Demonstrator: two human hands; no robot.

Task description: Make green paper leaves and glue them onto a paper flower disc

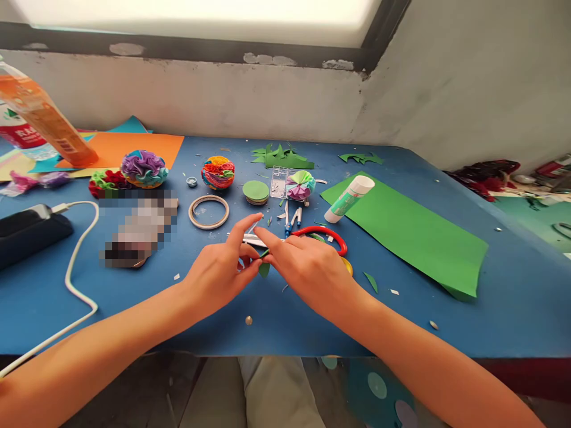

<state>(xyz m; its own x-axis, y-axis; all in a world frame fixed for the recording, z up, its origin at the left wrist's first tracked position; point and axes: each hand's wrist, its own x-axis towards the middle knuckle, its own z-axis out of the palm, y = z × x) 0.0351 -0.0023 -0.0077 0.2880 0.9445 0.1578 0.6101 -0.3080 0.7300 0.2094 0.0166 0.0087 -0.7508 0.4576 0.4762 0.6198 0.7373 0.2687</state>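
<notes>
My left hand (223, 264) and my right hand (307, 261) meet above the front middle of the table. Both are closed on a small green paper piece (264, 269), pinched at the fingertips and partly hidden by them. A thin whitish sliver shows by the index fingers; I cannot tell what it is. Under and behind my right hand lie scissors with a red handle (341, 238); the hand covers much of them. Beyond it a white and green glue stick (350, 200) rests on a large green paper sheet (414, 235).
Ruffled paper balls, purple (143, 168), multicoloured (217, 172) and pastel (300, 185), sit behind. Nearby are a tape roll (193, 213), green paper discs (256, 191) and green scraps (285, 156). Leftward are a white cable (71, 273), a dark device (33, 232) and a drink bottle (49, 116).
</notes>
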